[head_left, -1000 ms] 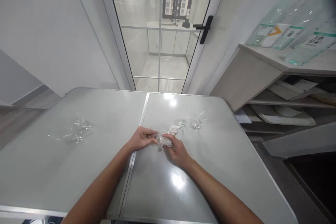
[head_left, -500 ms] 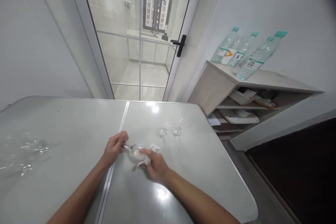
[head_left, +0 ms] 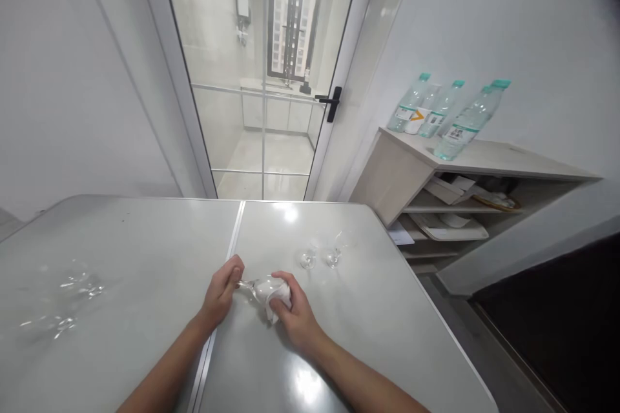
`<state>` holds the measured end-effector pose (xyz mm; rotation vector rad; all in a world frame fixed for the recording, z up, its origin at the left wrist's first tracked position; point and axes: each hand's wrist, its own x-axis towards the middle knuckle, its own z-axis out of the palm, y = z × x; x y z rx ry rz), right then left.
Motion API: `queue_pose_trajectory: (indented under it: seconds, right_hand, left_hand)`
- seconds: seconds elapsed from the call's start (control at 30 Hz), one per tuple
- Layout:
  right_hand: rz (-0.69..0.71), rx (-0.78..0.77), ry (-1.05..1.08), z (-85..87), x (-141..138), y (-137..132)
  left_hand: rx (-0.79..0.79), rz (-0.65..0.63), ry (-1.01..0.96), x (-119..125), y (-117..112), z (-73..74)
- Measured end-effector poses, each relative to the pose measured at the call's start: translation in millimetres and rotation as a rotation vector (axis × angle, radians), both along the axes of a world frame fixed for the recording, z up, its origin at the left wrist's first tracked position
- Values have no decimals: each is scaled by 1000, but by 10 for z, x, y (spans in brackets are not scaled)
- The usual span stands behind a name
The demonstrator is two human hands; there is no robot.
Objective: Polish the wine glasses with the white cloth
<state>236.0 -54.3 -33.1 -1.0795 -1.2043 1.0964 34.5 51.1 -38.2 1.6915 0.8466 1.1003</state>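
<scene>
My left hand (head_left: 221, 292) is closed round the stem and foot of a clear wine glass (head_left: 255, 287) held on its side just above the grey table (head_left: 145, 251). My right hand (head_left: 292, 312) presses a white cloth (head_left: 274, 302) against the glass's bowl, fingers wrapped round both. Two more clear stemmed glasses (head_left: 320, 257) stand upright a little beyond my right hand.
Several clear glasses (head_left: 62, 300) sit at the table's left side. A metal seam (head_left: 233, 239) runs down the table's middle. A glass door (head_left: 264, 71) with a black handle is behind. To the right, a low shelf (head_left: 484, 161) bears water bottles (head_left: 450, 117) and papers.
The view has swung right and up, then settled. My right hand has wrapped the cloth more tightly round the bowl of the glass, which my left hand keeps holding by the stem.
</scene>
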Motion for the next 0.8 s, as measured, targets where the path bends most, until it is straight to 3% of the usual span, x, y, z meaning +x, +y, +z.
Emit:
queue_pose_trajectory:
  seconds: [0.1, 0.17, 0.23, 0.33, 0.43, 0.5, 0.6, 0.67, 0.73, 0.8]
  right_hand:
    - [182, 269, -446, -15, 80, -45]
    - [229, 357, -521, -31, 87, -79]
    - [149, 275, -401, -42, 41, -98]
    - [6, -51, 73, -32, -64, -80]
    - [30, -255, 379, 15, -89, -43]
    - [44, -187, 239, 58, -45, -43]
    - [143, 114, -217, 104, 26, -83]
    - [206, 225, -367, 114, 23, -114]
    - [113, 143, -237, 119, -24, -127]
    - [1, -66, 85, 130, -78, -113]
  left_hand:
    - [-228, -37, -87, 26, 17, -11]
    - [-276, -69, -106, 26, 15, 8]
    - [-177, -66, -81, 12, -4, 45]
    - [66, -58, -27, -15, -48, 106]
    - [110, -77, -16, -8, -66, 124]
    - [11, -55, -46, 13, -51, 107]
    - [-202, -56, -124, 39, -13, 90]
    - [-257, -87, -153, 42, -8, 118]
    - [-202, -105, -146, 37, -29, 175]
    - [-98, -110, -126, 31, -64, 224]
